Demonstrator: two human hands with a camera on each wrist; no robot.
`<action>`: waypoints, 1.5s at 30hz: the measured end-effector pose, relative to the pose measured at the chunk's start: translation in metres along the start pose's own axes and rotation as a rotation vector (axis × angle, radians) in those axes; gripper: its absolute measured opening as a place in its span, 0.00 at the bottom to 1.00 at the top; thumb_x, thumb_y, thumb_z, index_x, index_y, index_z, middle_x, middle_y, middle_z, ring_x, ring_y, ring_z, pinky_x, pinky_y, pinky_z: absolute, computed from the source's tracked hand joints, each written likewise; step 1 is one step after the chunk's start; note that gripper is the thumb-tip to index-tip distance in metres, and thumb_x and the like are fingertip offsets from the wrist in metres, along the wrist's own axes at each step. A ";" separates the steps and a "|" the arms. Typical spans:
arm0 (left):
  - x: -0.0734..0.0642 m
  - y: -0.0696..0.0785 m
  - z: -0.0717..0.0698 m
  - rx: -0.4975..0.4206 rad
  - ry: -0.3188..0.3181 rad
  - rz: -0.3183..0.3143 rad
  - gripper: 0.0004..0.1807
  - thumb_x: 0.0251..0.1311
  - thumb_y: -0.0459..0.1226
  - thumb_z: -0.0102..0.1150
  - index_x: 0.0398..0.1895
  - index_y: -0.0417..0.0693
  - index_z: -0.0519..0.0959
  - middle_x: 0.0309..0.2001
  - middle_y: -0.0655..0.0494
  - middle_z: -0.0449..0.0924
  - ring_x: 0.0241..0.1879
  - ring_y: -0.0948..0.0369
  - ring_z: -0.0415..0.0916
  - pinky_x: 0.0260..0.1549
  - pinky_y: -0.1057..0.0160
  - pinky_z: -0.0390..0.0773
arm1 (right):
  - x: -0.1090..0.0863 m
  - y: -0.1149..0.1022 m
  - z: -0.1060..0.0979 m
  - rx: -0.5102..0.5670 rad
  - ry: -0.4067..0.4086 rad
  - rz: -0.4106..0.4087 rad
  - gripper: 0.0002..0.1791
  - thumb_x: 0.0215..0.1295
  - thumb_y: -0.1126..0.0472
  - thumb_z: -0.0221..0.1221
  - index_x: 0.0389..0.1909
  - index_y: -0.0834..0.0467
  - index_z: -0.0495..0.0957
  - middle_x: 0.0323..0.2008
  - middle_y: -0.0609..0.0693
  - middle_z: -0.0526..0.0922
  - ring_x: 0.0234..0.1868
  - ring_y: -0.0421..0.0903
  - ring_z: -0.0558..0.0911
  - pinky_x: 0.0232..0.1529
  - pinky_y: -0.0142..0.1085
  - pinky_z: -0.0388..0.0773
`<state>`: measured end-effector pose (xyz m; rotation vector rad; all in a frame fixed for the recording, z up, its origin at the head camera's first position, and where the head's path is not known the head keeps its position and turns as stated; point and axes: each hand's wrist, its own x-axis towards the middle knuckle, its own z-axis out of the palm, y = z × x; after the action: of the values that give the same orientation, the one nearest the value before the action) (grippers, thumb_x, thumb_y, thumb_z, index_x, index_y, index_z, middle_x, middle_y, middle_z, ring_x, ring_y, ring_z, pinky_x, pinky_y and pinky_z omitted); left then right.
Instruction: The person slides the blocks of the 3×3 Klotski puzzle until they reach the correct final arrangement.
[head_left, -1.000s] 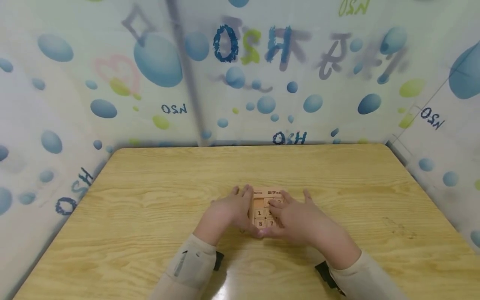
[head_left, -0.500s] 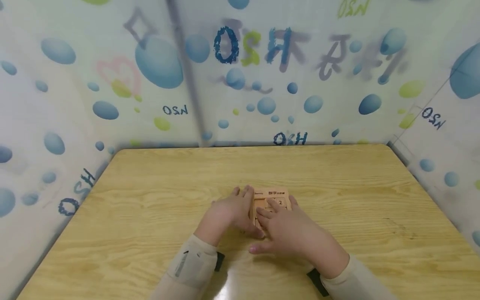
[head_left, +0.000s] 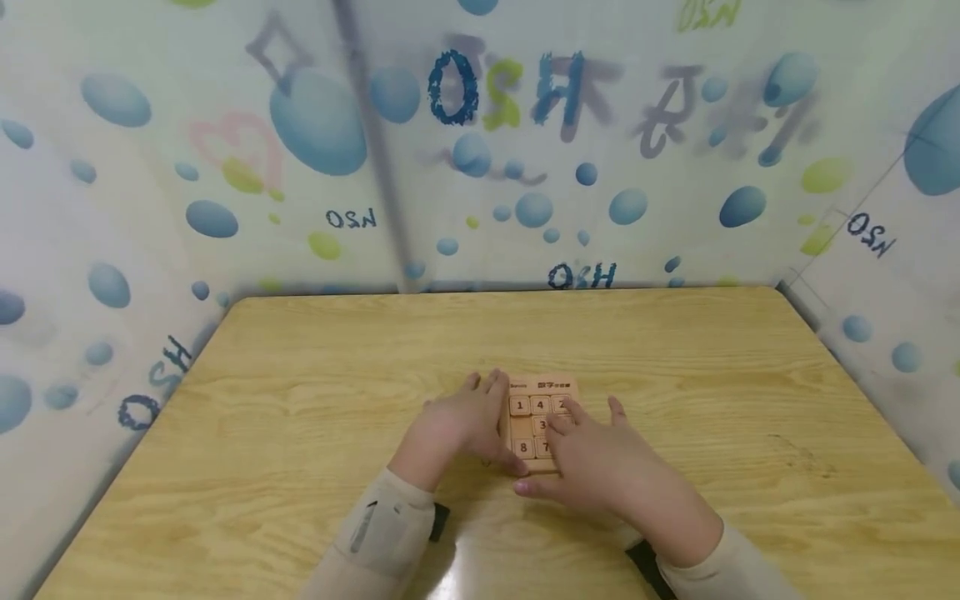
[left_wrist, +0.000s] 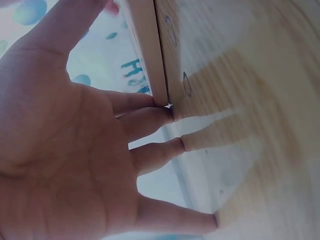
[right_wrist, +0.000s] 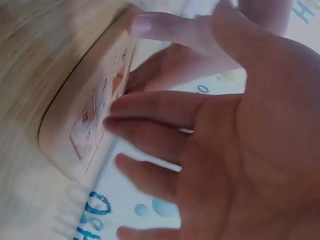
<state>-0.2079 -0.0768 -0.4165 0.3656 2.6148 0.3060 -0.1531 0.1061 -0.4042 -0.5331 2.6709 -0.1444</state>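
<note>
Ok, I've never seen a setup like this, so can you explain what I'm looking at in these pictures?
There's no machine here, just a person's two bare hands. The wide picture comes from a camera worn on the head, looking forward and down. The other two come from cameras on the wrists, each showing one hand close up.

On the wood-patterned table lies a wooden number puzzle with numbered tiles, including a 1 and an 8, and a gap between those two.

Nothing is picked up. The left hand rests against the puzzle's left edge, fingers stretched out. The right hand reaches over the tiles on the right side; whether it's pressing one is hard to tell.
</note>
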 end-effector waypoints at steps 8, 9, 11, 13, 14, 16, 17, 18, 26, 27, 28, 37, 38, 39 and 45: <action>-0.001 0.002 -0.002 0.013 0.002 -0.007 0.76 0.44 0.66 0.82 0.89 0.52 0.44 0.88 0.53 0.45 0.88 0.48 0.43 0.73 0.17 0.55 | -0.001 -0.010 0.003 0.054 0.050 -0.051 0.52 0.67 0.20 0.53 0.74 0.59 0.75 0.81 0.53 0.68 0.86 0.59 0.58 0.79 0.79 0.42; -0.001 0.002 -0.002 0.011 0.000 -0.007 0.75 0.45 0.65 0.82 0.89 0.52 0.44 0.88 0.54 0.45 0.88 0.48 0.42 0.73 0.18 0.55 | 0.002 -0.010 0.004 0.062 0.050 -0.051 0.51 0.68 0.21 0.53 0.74 0.57 0.75 0.81 0.52 0.68 0.86 0.59 0.57 0.79 0.79 0.42; 0.000 0.002 -0.002 0.003 -0.002 -0.002 0.73 0.47 0.63 0.82 0.89 0.52 0.45 0.88 0.53 0.45 0.88 0.48 0.42 0.73 0.18 0.56 | 0.007 -0.008 0.005 0.059 0.054 -0.037 0.50 0.69 0.22 0.53 0.76 0.56 0.74 0.81 0.50 0.67 0.86 0.58 0.56 0.80 0.78 0.42; 0.001 0.002 -0.002 -0.002 -0.005 0.000 0.72 0.48 0.62 0.82 0.89 0.52 0.46 0.88 0.53 0.46 0.88 0.48 0.43 0.73 0.19 0.57 | 0.012 -0.002 0.005 0.055 0.063 -0.012 0.49 0.71 0.23 0.52 0.78 0.56 0.70 0.82 0.50 0.65 0.87 0.59 0.54 0.79 0.78 0.42; 0.001 0.003 -0.002 -0.003 -0.005 0.002 0.72 0.47 0.61 0.83 0.89 0.51 0.46 0.88 0.53 0.46 0.88 0.47 0.43 0.73 0.19 0.57 | 0.014 0.002 0.005 0.058 0.067 -0.003 0.49 0.72 0.24 0.51 0.79 0.57 0.69 0.83 0.51 0.64 0.87 0.59 0.54 0.79 0.79 0.42; 0.002 0.003 -0.001 -0.008 -0.006 0.005 0.72 0.48 0.61 0.83 0.88 0.51 0.47 0.88 0.53 0.47 0.88 0.47 0.44 0.73 0.19 0.57 | 0.018 0.007 0.006 0.048 0.072 0.013 0.51 0.73 0.24 0.50 0.80 0.58 0.66 0.84 0.52 0.62 0.87 0.60 0.53 0.78 0.80 0.43; 0.002 0.002 -0.001 -0.008 -0.008 0.004 0.72 0.48 0.61 0.83 0.88 0.51 0.47 0.88 0.53 0.46 0.88 0.47 0.44 0.73 0.19 0.57 | 0.018 0.009 0.006 0.045 0.069 0.011 0.51 0.73 0.24 0.51 0.80 0.59 0.66 0.84 0.52 0.62 0.87 0.60 0.53 0.78 0.80 0.43; 0.002 0.002 -0.001 -0.003 -0.005 0.004 0.73 0.46 0.62 0.83 0.88 0.51 0.47 0.88 0.53 0.47 0.88 0.47 0.44 0.73 0.19 0.57 | 0.017 0.009 0.006 0.043 0.057 0.005 0.51 0.72 0.24 0.50 0.80 0.59 0.67 0.84 0.52 0.62 0.87 0.59 0.54 0.78 0.80 0.42; 0.001 0.000 -0.001 -0.004 0.000 -0.004 0.74 0.45 0.63 0.83 0.89 0.52 0.46 0.88 0.53 0.46 0.88 0.48 0.43 0.72 0.17 0.54 | 0.005 0.002 0.001 0.047 0.047 -0.021 0.51 0.72 0.24 0.52 0.79 0.60 0.68 0.83 0.54 0.63 0.87 0.60 0.55 0.79 0.79 0.42; 0.002 0.000 -0.001 -0.002 -0.003 -0.001 0.74 0.45 0.63 0.83 0.89 0.52 0.46 0.88 0.53 0.45 0.88 0.48 0.43 0.72 0.16 0.55 | 0.005 0.003 0.001 0.040 0.059 -0.005 0.51 0.73 0.25 0.52 0.79 0.61 0.67 0.84 0.56 0.61 0.87 0.61 0.54 0.79 0.79 0.42; 0.002 0.000 -0.001 -0.001 -0.005 0.000 0.75 0.45 0.62 0.83 0.89 0.51 0.45 0.88 0.54 0.45 0.88 0.48 0.43 0.72 0.16 0.55 | 0.006 0.003 0.002 0.039 0.065 0.010 0.52 0.73 0.25 0.52 0.80 0.62 0.66 0.84 0.56 0.60 0.87 0.62 0.53 0.78 0.79 0.42; 0.003 0.005 -0.002 0.015 -0.011 -0.005 0.77 0.43 0.65 0.83 0.89 0.51 0.44 0.89 0.54 0.45 0.88 0.48 0.43 0.71 0.15 0.54 | -0.003 0.009 0.006 -0.015 0.054 0.034 0.51 0.68 0.21 0.52 0.78 0.55 0.71 0.83 0.46 0.64 0.87 0.61 0.52 0.77 0.81 0.38; 0.003 0.005 -0.002 0.021 -0.013 -0.003 0.77 0.43 0.65 0.83 0.89 0.51 0.44 0.89 0.55 0.44 0.88 0.48 0.42 0.71 0.15 0.54 | -0.001 0.010 0.006 -0.010 0.055 0.034 0.51 0.69 0.21 0.52 0.77 0.56 0.72 0.83 0.46 0.64 0.87 0.61 0.51 0.77 0.81 0.38; 0.004 0.006 -0.002 0.024 -0.016 -0.003 0.76 0.45 0.64 0.82 0.89 0.51 0.44 0.89 0.55 0.44 0.88 0.48 0.42 0.71 0.15 0.54 | 0.001 0.010 0.005 -0.003 0.059 0.033 0.51 0.69 0.21 0.51 0.78 0.56 0.71 0.83 0.47 0.63 0.88 0.61 0.51 0.78 0.81 0.38; 0.005 0.005 0.000 0.012 -0.027 -0.022 0.72 0.48 0.61 0.82 0.89 0.54 0.46 0.89 0.56 0.43 0.88 0.48 0.41 0.71 0.15 0.53 | 0.017 0.014 0.003 0.048 0.061 -0.029 0.50 0.74 0.24 0.49 0.81 0.57 0.65 0.84 0.52 0.61 0.88 0.58 0.52 0.79 0.79 0.40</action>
<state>-0.2110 -0.0707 -0.4175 0.3431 2.5939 0.2761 -0.1715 0.1124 -0.4155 -0.5609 2.7122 -0.2357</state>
